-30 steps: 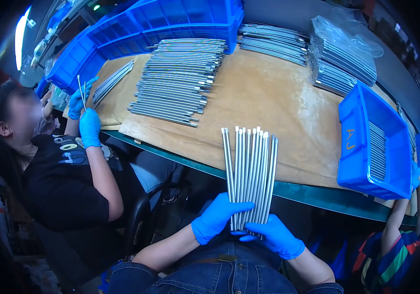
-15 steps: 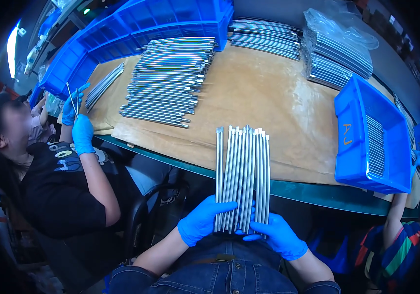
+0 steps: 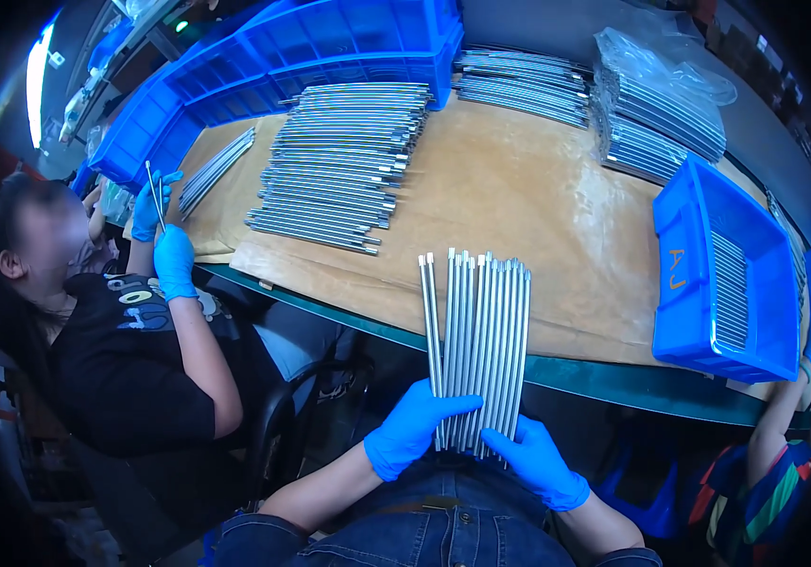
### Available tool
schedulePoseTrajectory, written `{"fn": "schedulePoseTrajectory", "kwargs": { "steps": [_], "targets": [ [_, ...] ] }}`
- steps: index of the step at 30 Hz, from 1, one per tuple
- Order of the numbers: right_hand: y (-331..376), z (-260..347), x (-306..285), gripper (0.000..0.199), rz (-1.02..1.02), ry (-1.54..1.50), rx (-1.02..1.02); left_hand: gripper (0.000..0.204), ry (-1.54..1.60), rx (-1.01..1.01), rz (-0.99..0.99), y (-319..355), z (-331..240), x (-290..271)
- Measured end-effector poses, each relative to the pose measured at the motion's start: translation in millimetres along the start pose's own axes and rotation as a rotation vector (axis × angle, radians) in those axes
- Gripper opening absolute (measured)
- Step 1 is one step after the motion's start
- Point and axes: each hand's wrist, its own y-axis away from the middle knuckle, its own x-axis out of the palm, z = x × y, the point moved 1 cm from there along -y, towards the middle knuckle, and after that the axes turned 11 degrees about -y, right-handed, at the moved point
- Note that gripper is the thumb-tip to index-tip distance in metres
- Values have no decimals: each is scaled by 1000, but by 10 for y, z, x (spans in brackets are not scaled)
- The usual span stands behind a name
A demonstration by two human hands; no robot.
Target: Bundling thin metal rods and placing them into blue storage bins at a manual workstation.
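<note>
Seen from above, looking down at a lap in blue jeans [image 3: 424, 529]. Left hand [image 3: 412, 427] and right hand [image 3: 538, 461], both in blue gloves, holding a fan of long thin metal rods [image 3: 476, 350] upright, lower ends low over the lap, tips reaching up in front of the near edge of the counter [image 3: 538, 189]. Left grip closed around the lower left of the bundle, thumb laid across the front of the rods; right grip pressed against the lower right of the bundle, fingers [image 3: 505, 439] pinching the rods from below. Rods side by side and touching, spread slightly wider at the top. Beyond the rods, brown paper [image 3: 519, 217] covering the counter. On the paper, to the left, a broad stack of similar rods [image 3: 344, 165] lying flat, a smaller row of rods [image 3: 216, 170] further left. At the far edge, large blue bins [image 3: 330, 47], another flat pile of rods [image 3: 519, 76] just beside them, and a bundle of rods under clear plastic wrap [image 3: 661, 104] to the right. At the right, an open blue tray [image 3: 680, 274] holding a row of rods, hanging slightly over the near edge. On the left, a seated person in a black shirt [image 3: 131, 369], blue-gloved hands [image 3: 164, 236] raised, holding up a thin rod near the counter's corner. At the lower right, another person's arm in a striped sleeve [image 3: 765, 491], apart from the hands holding the rods.
</note>
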Motion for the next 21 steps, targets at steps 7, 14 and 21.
{"fn": "schedulePoseTrajectory", "kwargs": {
  "steps": [7, 14, 21],
  "targets": [
    [7, 2, -1, 38, 17, -275, 139, 37, 135, -35, 100, -6, 4, -132],
    [14, 73, 40, 43, 106, -261, 145, 39, 186, -37, 148, -31, 84, -220],
    [-67, 117, 183, 44, 201, -351, 269, 44, 359, -41, 357, -147, 102, -114]
  ]
}}
